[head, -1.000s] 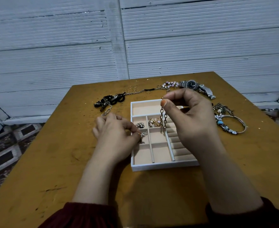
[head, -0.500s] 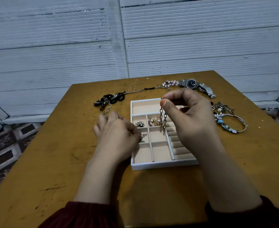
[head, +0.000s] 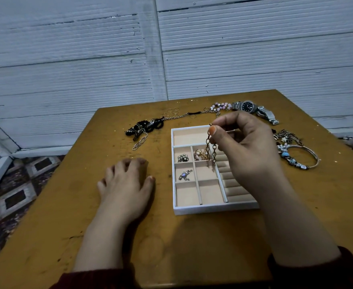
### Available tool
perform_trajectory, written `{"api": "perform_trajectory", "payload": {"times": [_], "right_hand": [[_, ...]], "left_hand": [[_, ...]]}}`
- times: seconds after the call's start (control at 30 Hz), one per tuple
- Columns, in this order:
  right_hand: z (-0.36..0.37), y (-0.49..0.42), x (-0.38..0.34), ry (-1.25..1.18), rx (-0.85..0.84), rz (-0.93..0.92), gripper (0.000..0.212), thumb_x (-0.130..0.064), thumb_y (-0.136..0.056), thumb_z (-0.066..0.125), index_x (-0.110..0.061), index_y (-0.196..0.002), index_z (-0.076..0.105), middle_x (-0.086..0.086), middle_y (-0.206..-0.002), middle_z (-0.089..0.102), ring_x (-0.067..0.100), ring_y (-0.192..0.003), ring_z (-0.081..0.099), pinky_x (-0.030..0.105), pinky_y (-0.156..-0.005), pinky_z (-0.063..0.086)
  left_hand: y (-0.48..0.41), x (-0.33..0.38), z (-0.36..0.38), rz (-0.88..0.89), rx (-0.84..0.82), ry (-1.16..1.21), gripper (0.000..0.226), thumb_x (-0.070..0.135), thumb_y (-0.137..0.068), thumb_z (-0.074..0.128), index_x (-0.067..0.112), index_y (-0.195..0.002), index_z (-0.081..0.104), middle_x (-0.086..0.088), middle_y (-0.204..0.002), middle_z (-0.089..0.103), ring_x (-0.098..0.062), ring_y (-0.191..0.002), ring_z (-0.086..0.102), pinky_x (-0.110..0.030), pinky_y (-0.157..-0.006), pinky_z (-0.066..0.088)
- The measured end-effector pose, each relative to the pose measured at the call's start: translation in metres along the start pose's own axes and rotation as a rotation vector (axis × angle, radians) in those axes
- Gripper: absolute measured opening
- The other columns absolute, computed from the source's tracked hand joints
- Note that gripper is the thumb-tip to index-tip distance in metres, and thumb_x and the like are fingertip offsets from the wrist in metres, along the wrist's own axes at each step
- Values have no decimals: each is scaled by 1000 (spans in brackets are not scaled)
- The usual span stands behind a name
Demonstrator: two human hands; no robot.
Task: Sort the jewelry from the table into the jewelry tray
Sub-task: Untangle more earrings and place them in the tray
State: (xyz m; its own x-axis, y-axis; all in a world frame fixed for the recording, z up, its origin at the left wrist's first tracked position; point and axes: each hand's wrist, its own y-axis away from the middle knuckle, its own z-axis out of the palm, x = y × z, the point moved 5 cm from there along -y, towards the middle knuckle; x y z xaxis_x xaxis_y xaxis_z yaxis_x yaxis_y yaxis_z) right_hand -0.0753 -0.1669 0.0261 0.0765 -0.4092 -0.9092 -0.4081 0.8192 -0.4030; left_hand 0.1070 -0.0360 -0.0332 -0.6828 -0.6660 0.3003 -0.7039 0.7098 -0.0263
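Head view looks down on a gold-coloured link chain (head: 214, 155) dangling in two strands from the right hand (head: 248, 151), pinched at the top between thumb and forefinger. It hangs over the middle of the jewelry tray (head: 213, 210), close to the divider between the square compartments and the ring rolls (head: 234, 184); whether its lower end touches the lining I cannot tell.

Three compartments of the white tray hold pieces: a pearly cluster (head: 183, 158), a gold and pink piece (head: 201, 154) just beside it, and a silver piece with a pale stone (head: 185, 175) in the cell nearer the person.

The left hand (head: 125, 184) rests palm down on the tabletop (head: 109, 236) to the left of the tray, released, fingers spread and gripping nothing.

Along the far edge lie black beads (head: 144, 127), a thin chain (head: 182, 116), thin gold rings (head: 172, 111), a pink bead bracelet (head: 221, 106) and a wristwatch (head: 248, 106). To the right of the tray sits a bangle with blue charms (head: 298, 157).
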Motion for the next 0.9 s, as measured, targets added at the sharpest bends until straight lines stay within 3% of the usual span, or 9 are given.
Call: {"api": "perform_trajectory", "payload": {"times": [0.1, 0.27, 0.67, 0.77, 0.9], "right_hand": [[2, 1, 1, -1, -11, 12, 13, -15, -88, 64, -26, -82, 63, 0, -76, 66, 31, -78, 63, 46, -68, 56], [7, 2, 1, 52, -30, 23, 15, -14, -88, 64, -28, -81, 63, -4, -77, 65, 28, -78, 64, 46, -69, 57], [10, 4, 10, 138, -46, 77, 11, -16, -89, 64, -25, -82, 63, 0, -77, 67, 29, -75, 64, 48, -68, 57], [10, 4, 15, 163, -49, 82, 11, -17, -89, 64, -26, -81, 62, 0, -74, 66, 24, -66, 60, 39, -61, 55], [10, 3, 21, 193, -58, 101, 11, -16, -88, 64, -24, -80, 62, -9, -68, 61, 0, -48, 44, 19, -46, 39]], "left_hand": [[3, 2, 9, 16, -62, -14, 49, 50, -97, 32, 42, -144, 23, 9, -157, 13, -22, -143, 8, -46, -112, 11], [3, 4, 21, 46, -111, -66, 56, 57, -96, 18, 43, -149, 6, 10, -159, -8, -18, -146, -12, -50, -114, -6], [3, 4, 24, 54, -103, -95, 57, 60, -95, 15, 44, -149, 4, 9, -159, -8, -18, -146, -10, -52, -114, -5], [2, 3, 24, 54, -94, -91, 57, 60, -95, 16, 44, -149, 5, 10, -159, -7, -17, -146, -9, -52, -115, -4], [2, 3, 23, 55, -97, -87, 58, 61, -94, 16, 44, -148, 5, 10, -159, -7, -17, -146, -9, -52, -115, -5]]}}
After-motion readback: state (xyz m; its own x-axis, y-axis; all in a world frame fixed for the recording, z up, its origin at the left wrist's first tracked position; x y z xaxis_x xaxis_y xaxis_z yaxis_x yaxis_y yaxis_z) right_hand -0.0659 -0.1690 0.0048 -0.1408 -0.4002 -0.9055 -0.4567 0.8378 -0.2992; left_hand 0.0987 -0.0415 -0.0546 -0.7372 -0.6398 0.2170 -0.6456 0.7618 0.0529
